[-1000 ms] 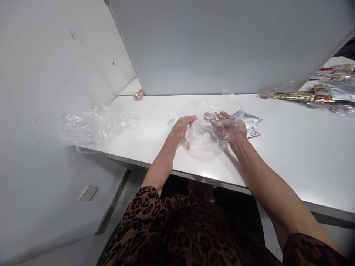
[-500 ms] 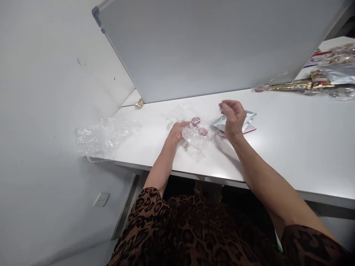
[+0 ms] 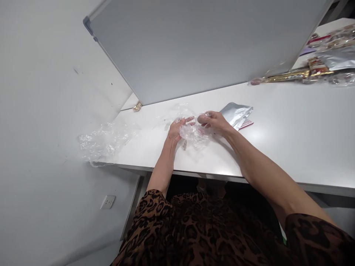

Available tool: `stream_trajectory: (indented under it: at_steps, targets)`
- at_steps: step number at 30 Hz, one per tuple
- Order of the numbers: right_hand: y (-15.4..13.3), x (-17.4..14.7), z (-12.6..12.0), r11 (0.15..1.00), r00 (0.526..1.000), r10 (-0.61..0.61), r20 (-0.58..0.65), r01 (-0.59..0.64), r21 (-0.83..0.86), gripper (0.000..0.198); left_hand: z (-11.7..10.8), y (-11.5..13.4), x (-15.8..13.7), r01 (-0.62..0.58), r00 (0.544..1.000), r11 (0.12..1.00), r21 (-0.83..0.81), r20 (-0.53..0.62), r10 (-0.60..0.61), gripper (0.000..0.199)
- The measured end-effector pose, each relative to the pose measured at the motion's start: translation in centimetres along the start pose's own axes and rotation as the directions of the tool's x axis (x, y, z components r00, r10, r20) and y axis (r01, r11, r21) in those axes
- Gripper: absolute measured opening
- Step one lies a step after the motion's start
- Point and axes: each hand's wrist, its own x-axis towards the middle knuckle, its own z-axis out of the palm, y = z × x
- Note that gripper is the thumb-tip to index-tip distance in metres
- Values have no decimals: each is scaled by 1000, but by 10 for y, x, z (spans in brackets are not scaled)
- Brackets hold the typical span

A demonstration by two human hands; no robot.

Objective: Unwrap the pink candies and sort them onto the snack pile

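We seem to be working at the bag [image 3: 195,137], left hand [image 3: 175,130] touching it half open, right hand [image 3: 216,123] showing bent fingers, hold unclear, and likely needing gentleness next.

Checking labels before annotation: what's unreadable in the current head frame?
Head view:
- Right hand: fingertip contact, blurred.
- Clear plastic: what it covers beside left hand, obscured by crinkles.
- Silver pouch: lower-left part, hidden by right hand.
- Packets: cut off by right edge.
- Gold wrapper: markings, too small.

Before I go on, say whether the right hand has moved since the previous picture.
Yes: against the grey board, the right hand has moved left, toward the left hand.
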Motion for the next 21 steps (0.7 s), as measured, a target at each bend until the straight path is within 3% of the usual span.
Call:
stream_trajectory:
  at_steps: [4, 7, 10, 13, 17, 21]
  targets:
    - [-15, -1, -13, 984, 999, 29, -43, -21, 178, 32, -10, 0, 5, -23, 973, 999, -30, -230, 15, 10]
    - [-23, -2, -16, 969, 990, -46, -132, 76, 235, 35, -16, -5, 9, -57, 947, 998, 16, -317, 59, 16]
    - [-26, -2, -15, 965, 970, -111, -215, 157, 211, 35, -11, -7, 8, -76, 952, 994, 83, -289, 97, 31]
    - [-25, 1, -17, 963, 951, -118, -286, 180, 200, 36, 6, 4, 5, -128, 972, 989, 70, -192, 139, 34]
    - [-24, 4, -25, 966, 923, -63, -379, 152, 210, 33, 32, 28, 4, -187, 979, 982, 15, -81, 188, 36]
    - [-26, 6, -30, 982, 899, -17, -437, 97, 161, 26, 43, 40, 14, -195, 979, 979, 53, -54, 198, 39]
